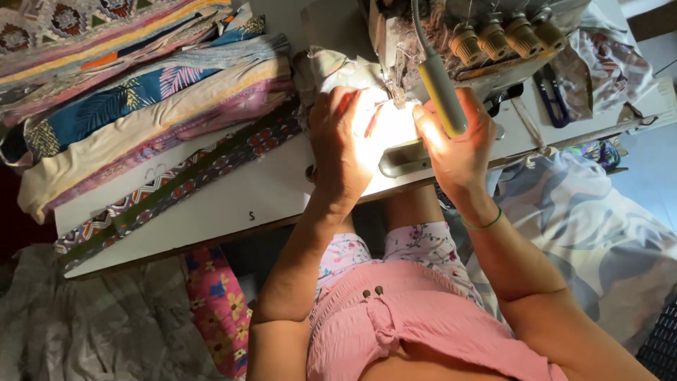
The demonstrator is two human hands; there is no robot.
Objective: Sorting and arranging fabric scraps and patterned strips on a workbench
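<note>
- Pale cloth (331, 70), cream-coloured, is lying under the needle area of the sewing machine (451, 42) at upper centre of the frame; the lamp is washing out its middle.
- Left hand (343, 141) is pressing flat on the cloth, fingers together and pointing toward the needle, holding the piece down.
- Right hand (458, 144) is resting on the other side of the needle, fingers loosely together on the cloth; a gooseneck lamp (441, 92) is crossing in front of it.
- Step in hand, by my judgement: the cloth is being guided through a seam; the next move is calling for an even feed with fingertips kept clear of the needle.
- Thread cones (504, 35), four, tan, are standing in a row on the machine at upper right.
- Snips (553, 99), blue-handled, are lying on the white counter (233, 204) at right.
- Folded printed fabrics (141, 92) are lying stacked at upper left, spilling across the counter.
- Containers: none are showing; a dark woven edge at lower right cannot be told.
</note>
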